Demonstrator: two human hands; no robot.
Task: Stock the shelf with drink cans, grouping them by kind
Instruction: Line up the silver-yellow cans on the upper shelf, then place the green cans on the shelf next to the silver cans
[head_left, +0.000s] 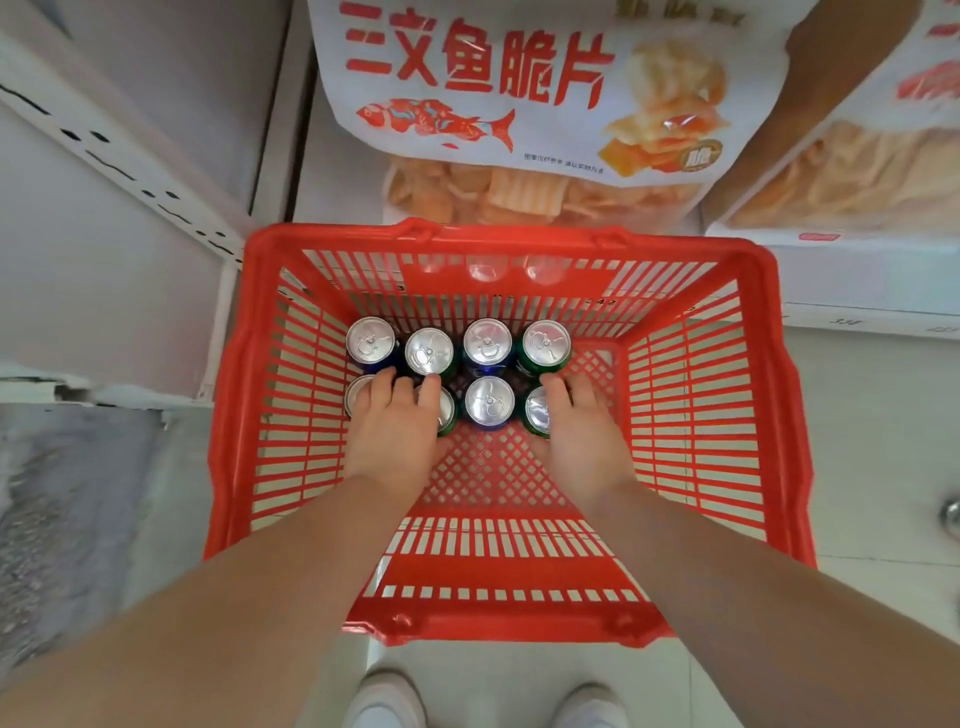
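A red plastic basket (691, 395) stands on the floor between my arms. It holds several silver-topped drink cans in two rows, some with blue sides (370, 340) and some with green sides (545, 343). My left hand (395, 423) lies over the near-left can (356, 397). Its fingers curl down on that can and the thumb rests on the green can beside it (448, 413). My right hand (582, 431) grips the near-right green can (536, 410) from its right side. One near-row can (489, 401) stands untouched between my hands.
A large white snack bag (483, 104) with red lettering hangs over the basket's far rim, and a second bag (857, 171) sits to its right on a white shelf base (857, 280). A white perforated shelf upright (119, 166) runs along the left. My white shoes (387, 701) show below.
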